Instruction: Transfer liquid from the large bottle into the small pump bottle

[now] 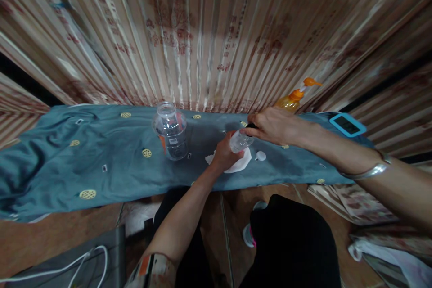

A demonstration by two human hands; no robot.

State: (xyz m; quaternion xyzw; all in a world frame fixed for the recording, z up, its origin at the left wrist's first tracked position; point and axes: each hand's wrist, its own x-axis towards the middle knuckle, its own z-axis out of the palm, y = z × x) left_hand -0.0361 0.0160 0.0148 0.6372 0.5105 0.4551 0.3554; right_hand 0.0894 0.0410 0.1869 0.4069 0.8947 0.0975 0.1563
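My left hand [227, 152] is wrapped round a small clear plastic bottle [239, 141], which is tilted with its mouth toward the right. At that mouth my right hand [273, 127] pinches a black piece [250, 129]; whether it is a cap or a tool, I cannot tell. Under the bottle lies a white sheet [240, 164] that looks like tissue, partly covered by my left hand. A small whitish disc [260, 156] rests on the cloth just right of the sheet. Further left, a large clear bottle [171, 137] stands upright, uncapped.
A teal cloth [118, 157] with yellow spots covers the narrow table. Behind my right hand stands an orange pump bottle [290, 101]. A blue-framed device [347, 124] lies at the right end. Pleated curtains [202, 45] hang along the back. A white cable [54, 273] is at lower left.
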